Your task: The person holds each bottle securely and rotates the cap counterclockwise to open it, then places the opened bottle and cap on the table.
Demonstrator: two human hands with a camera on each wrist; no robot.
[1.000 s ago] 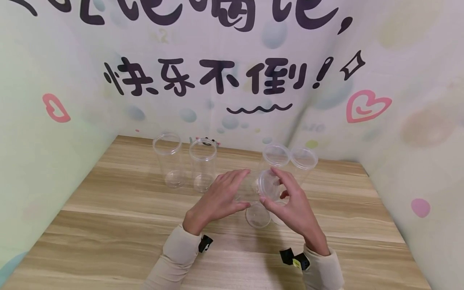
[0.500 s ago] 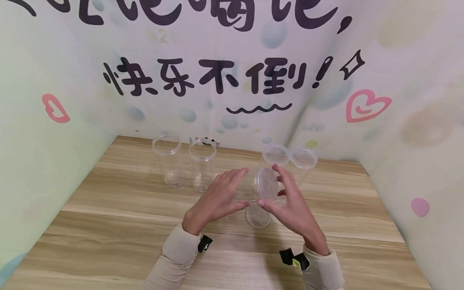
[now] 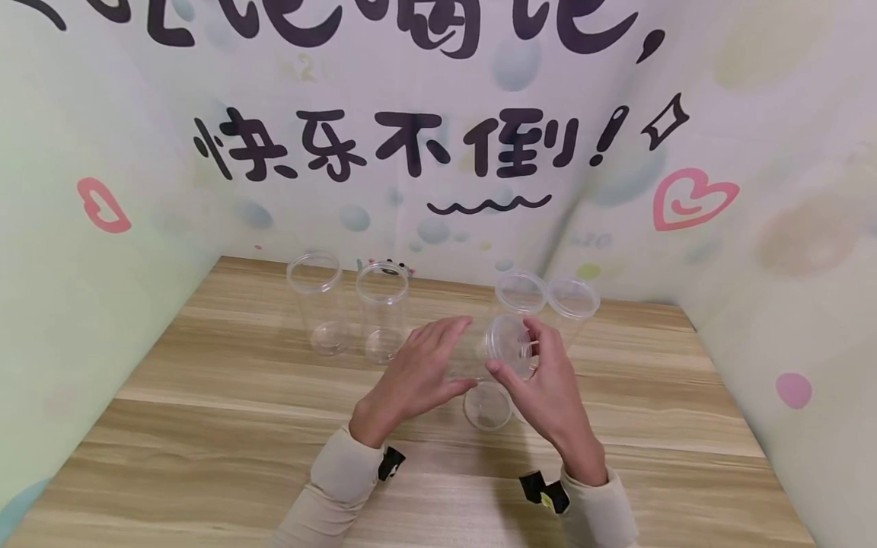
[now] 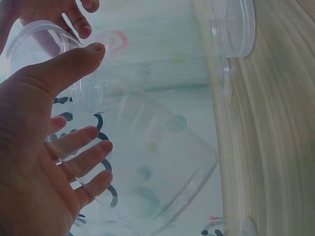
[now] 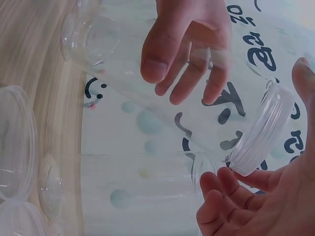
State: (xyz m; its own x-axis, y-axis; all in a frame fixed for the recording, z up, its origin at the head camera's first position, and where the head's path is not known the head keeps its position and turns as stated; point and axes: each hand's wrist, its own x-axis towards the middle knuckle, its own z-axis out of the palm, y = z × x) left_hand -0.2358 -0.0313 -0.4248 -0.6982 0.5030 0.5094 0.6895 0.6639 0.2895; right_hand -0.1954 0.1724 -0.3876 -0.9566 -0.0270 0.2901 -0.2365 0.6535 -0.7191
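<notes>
A clear plastic jar (image 4: 157, 142) is held tilted above the table, its lidded end toward the right. My left hand (image 3: 419, 369) grips the jar's body, thumb on one side and fingers on the other. A translucent lid (image 5: 266, 130) sits on the jar's mouth; whether it is fully seated cannot be told. Around this lid curl the fingers and thumb of my right hand (image 3: 553, 388). In the right wrist view the fingertips (image 5: 231, 179) are at the lid's lower edge, while the thumb appears slightly off its upper edge.
Two uncovered clear jars, a left one (image 3: 320, 312) and its neighbour (image 3: 384, 316), stand at the back left. Two lidded jars stand at the back right, their lids (image 3: 521, 291) (image 3: 574, 297) nearly touching. A loose round lid (image 3: 488, 407) lies below the hands on the wooden table (image 3: 240, 441).
My right hand has turned and shifted slightly left around the lid, its index finger bending closer. The left hand keeps its hold, with the jar almost in place.
</notes>
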